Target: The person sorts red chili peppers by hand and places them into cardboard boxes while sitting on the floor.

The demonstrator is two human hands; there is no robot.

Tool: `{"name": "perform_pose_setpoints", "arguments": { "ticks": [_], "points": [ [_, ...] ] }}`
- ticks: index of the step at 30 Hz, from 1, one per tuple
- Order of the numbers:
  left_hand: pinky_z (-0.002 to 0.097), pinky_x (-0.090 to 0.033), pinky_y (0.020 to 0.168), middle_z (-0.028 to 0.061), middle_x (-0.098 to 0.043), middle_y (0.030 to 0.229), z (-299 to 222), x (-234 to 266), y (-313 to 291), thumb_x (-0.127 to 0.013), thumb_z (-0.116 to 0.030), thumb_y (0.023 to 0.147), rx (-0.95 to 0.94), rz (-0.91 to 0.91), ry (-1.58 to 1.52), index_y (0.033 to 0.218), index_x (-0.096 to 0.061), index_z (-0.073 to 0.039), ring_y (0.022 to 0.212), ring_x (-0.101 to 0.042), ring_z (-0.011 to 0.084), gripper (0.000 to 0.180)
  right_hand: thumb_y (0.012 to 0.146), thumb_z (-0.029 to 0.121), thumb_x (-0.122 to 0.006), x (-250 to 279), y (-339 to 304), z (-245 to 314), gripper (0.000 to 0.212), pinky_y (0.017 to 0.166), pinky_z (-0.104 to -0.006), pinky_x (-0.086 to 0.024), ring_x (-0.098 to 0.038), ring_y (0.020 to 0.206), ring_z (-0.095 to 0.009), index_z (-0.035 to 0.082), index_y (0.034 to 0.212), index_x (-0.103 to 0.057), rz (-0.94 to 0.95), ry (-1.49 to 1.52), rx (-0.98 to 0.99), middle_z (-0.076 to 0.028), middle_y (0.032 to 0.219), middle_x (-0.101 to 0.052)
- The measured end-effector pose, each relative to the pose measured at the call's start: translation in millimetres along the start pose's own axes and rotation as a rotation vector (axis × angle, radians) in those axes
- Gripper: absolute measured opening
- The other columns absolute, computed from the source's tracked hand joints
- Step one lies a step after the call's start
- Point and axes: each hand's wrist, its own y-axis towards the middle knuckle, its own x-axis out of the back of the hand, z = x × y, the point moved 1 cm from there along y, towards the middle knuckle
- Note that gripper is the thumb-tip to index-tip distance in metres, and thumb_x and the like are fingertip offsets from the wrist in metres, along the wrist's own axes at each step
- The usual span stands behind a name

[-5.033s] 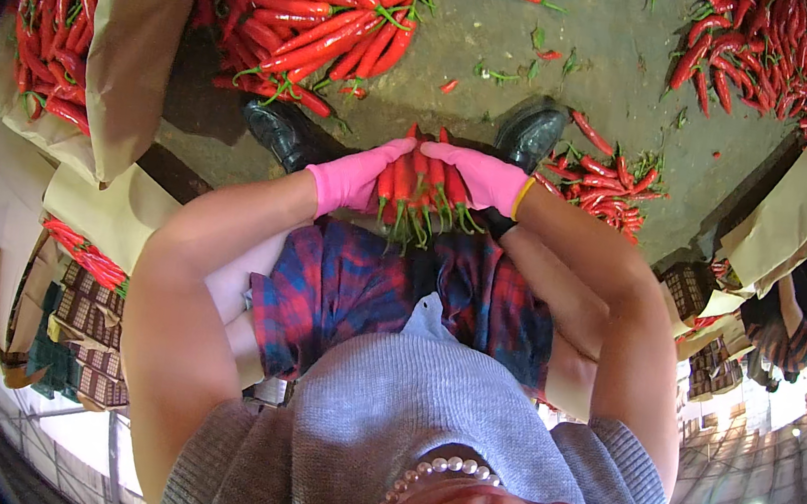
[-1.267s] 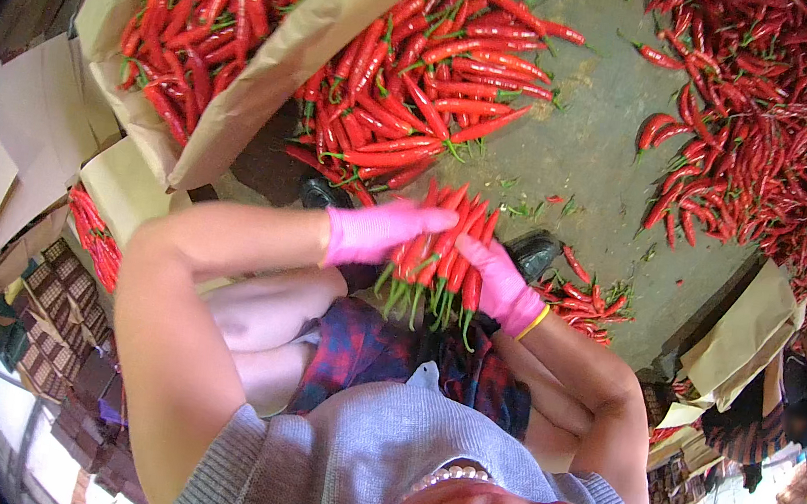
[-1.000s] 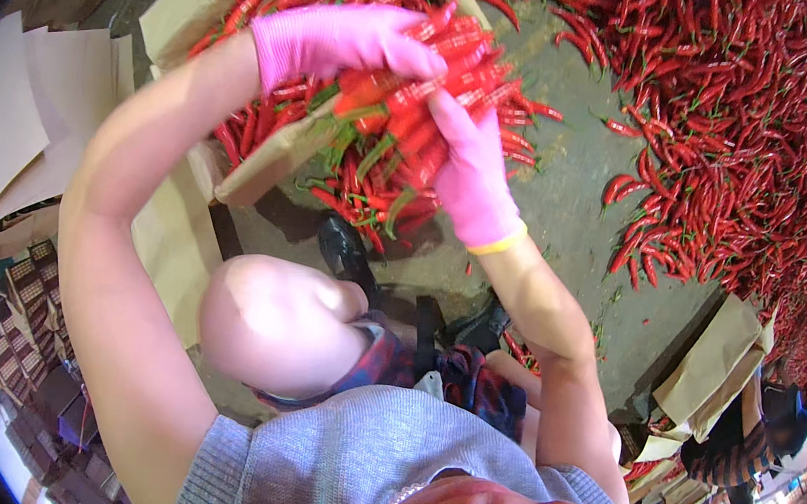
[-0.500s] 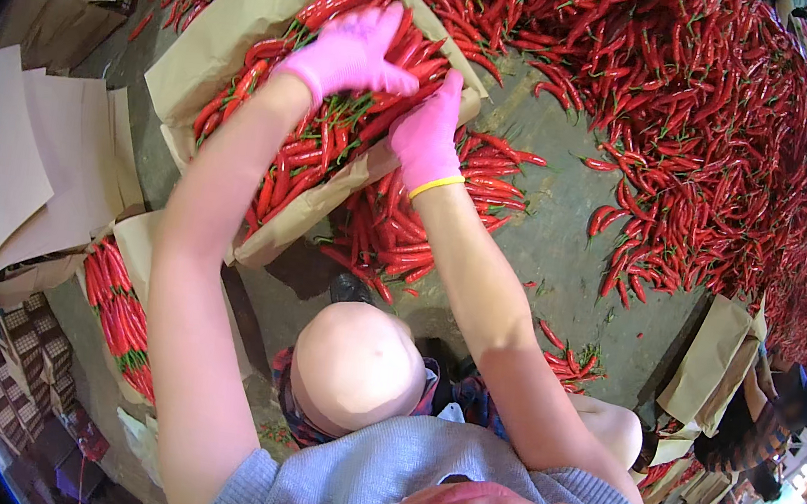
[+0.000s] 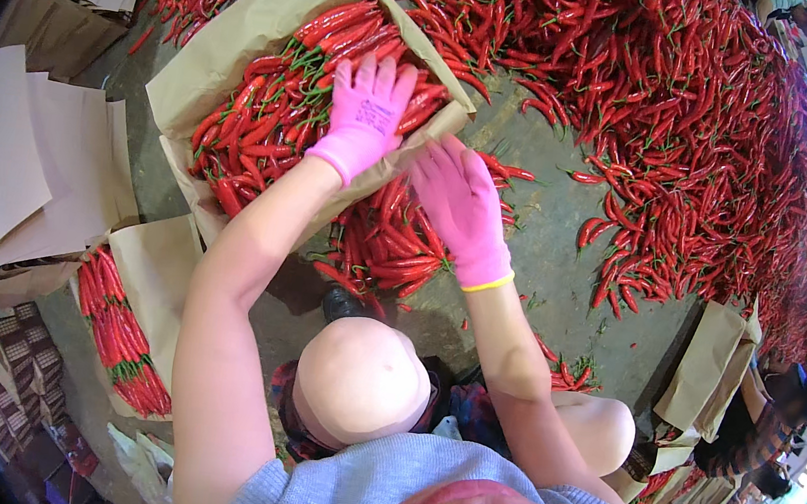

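A box lined with brown paper (image 5: 208,52) is filled with red chili peppers (image 5: 254,138), many with green stems. My left hand (image 5: 365,116), in a pink glove, lies flat on the chilies near the box's right end, its fingers spread. Just outside the near right side of the box is my right hand (image 5: 460,204), also gloved in pink with a yellow cuff edge. Its fingers are stretched out, fingertips close to the paper rim, and I see nothing held in it. Below the box, loose chilies (image 5: 389,250) lie heaped on the floor, partly behind the right hand.
A large chili pile (image 5: 672,114) spreads over the right and far floor. A second paper-lined box (image 5: 159,257) with chilies stands at the left, beside large paper sheets (image 5: 31,166). More brown paper (image 5: 708,360) stands at the right. My knee (image 5: 362,383) is close below the box.
My left hand has slid nearer over the chilies and turned more upright. My right hand has come away from the box's rim, moving right and nearer, with its fingers straightened.
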Motion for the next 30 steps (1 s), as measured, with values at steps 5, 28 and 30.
{"name": "perform_pose_setpoints", "arguments": {
  "ticks": [5, 28, 30],
  "points": [
    [0.0582, -0.021, 0.112, 0.0144, -0.039, 0.149, 7.9, 19.0, 9.6, -0.078, -0.057, 0.064, 0.032, 0.122, -0.014, 0.151, -0.030, -0.015, 0.141, -0.032, 0.0357, 0.108, 0.100, 0.024, -0.051, 9.7, -13.5, 5.8, 0.050, 0.111, -0.0429, -0.037, -0.047, 0.129, -0.029, 0.000, 0.143, -0.039, -0.123, -0.221, -0.022, -0.017, 0.143, -0.047],
    [0.0402, -0.036, 0.109, 0.0191, -0.053, 0.134, 46.6, -23.6, -117.3, -0.064, -0.008, 0.088, 0.610, -0.699, -1.139, 0.132, -0.051, 0.003, 0.126, -0.049, 0.0319, 0.046, 0.076, 0.026, -0.076, -72.2, 124.7, 32.2, 0.056, 0.087, -0.0425, -0.049, -0.060, 0.103, -0.032, 0.012, 0.128, -0.058, 0.734, -2.339, 0.809, -0.010, 0.112, -0.063],
    [0.0412, -0.047, 0.091, 0.0138, -0.066, 0.106, 45.1, -14.1, -117.6, -0.070, -0.012, 0.082, 0.558, -0.664, -1.002, 0.105, -0.066, -0.002, 0.102, -0.062, 0.0315, 0.026, 0.077, 0.025, -0.073, -71.4, 149.9, 31.3, 0.064, 0.089, -0.0441, -0.050, -0.061, 0.107, -0.035, 0.014, 0.135, -0.049, 0.846, -2.385, 0.481, -0.012, 0.120, -0.060]
  ]
}}
